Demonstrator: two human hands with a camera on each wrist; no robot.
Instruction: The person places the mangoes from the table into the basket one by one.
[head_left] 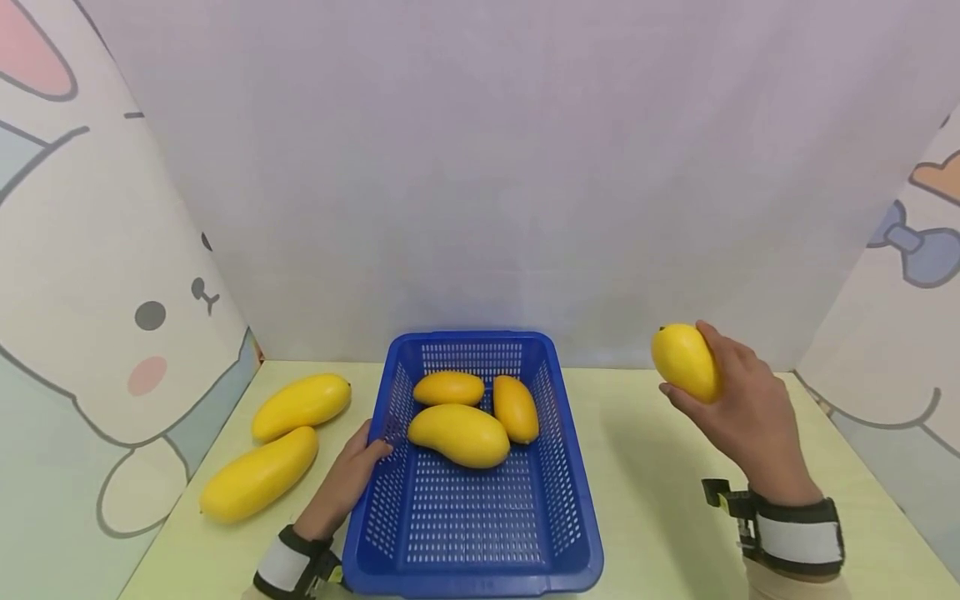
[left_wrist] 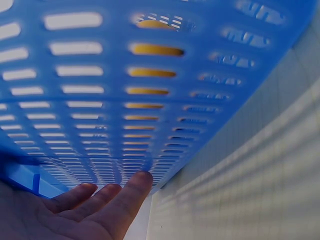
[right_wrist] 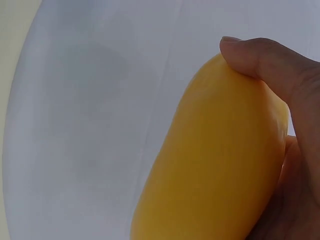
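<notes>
In the head view my right hand [head_left: 753, 408] holds a yellow mango [head_left: 686, 362] above the right part of the table. The right wrist view shows the thumb curled over that mango [right_wrist: 215, 145], with the other fingers mostly hidden behind it. A blue plastic basket [head_left: 472, 583] stands in the middle, and my left hand [head_left: 348, 471] grips its left rim, thumb over the edge. Fingers [left_wrist: 125, 202] of that hand lie against the outside of the slotted wall in the left wrist view. Inside the basket are a large yellow mango [head_left: 461, 436] and two smaller orange-yellow mangoes [head_left: 448, 388] [head_left: 515, 409].
Two long yellow mangoes [head_left: 302, 406] [head_left: 260, 475] lie on the pale yellow table [head_left: 637, 517] left of the basket. A pale curtain [head_left: 487, 183] closes off the back, and panels with cartoon drawings [head_left: 90, 275] stand at both sides.
</notes>
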